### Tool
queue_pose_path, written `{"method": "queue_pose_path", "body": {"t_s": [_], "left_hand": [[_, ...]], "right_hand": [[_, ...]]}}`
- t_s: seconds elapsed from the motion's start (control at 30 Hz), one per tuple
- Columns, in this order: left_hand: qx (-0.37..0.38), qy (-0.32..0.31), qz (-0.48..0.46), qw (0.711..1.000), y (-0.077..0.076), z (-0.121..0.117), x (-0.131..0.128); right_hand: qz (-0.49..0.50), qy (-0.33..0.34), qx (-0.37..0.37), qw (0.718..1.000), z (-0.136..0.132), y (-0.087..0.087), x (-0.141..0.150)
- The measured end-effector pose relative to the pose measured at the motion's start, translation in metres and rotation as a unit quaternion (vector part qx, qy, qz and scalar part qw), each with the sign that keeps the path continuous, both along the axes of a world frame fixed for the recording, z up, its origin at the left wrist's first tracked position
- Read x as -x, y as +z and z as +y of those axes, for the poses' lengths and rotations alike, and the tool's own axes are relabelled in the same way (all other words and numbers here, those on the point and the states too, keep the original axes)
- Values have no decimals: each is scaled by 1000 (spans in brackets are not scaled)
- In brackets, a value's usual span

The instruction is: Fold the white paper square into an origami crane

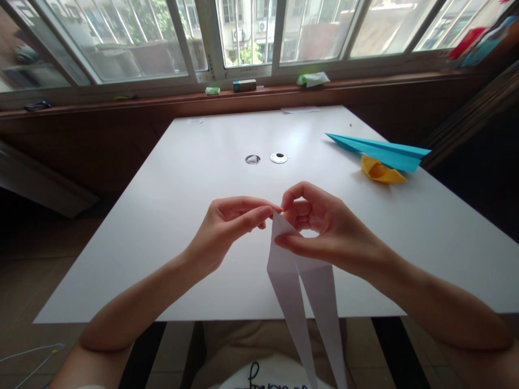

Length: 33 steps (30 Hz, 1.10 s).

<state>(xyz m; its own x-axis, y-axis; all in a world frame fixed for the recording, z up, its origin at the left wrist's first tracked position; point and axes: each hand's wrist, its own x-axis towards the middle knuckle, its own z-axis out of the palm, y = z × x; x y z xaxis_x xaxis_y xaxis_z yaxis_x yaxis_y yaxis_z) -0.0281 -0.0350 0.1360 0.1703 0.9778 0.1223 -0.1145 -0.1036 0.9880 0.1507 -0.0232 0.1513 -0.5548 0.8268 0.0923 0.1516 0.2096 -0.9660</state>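
Note:
A folded white paper (pixel 286 275) hangs between my hands over the table's near edge, its pointed tip up and two long tapering legs hanging down toward my lap. My left hand (pixel 231 224) pinches the tip between thumb and fingers. With its thumb flat on the paper's upper face and its index finger curled close to the tip, my right hand (pixel 320 221) grips the right side of the sheet. The fingers behind the paper are partly hidden.
On the white table (pixel 182 178), a blue paper plane (pixel 381 151) and a yellow paper boat (pixel 381 172) lie at the right. Two round stickers (pixel 278 158) lie ahead of my hands. A small box (pixel 244 85) and a green-and-white packet (pixel 314 79) rest on the window sill.

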Motion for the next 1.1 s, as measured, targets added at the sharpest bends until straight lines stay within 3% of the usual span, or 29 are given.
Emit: {"method": "queue_pose_path", "body": {"t_s": [0.4, 0.7, 1.1], "left_hand": [[-1, -8, 1, 1000, 0, -1, -1], [-19, 55, 43, 997, -2, -3, -4], [-58, 69, 58, 994, -3, -5, -8]], "right_hand": [[-3, -1, 2, 1000, 0, 0, 0], [-19, -14, -12, 1000, 0, 0, 2], [-5, -17, -2, 1000, 0, -4, 3]]}}
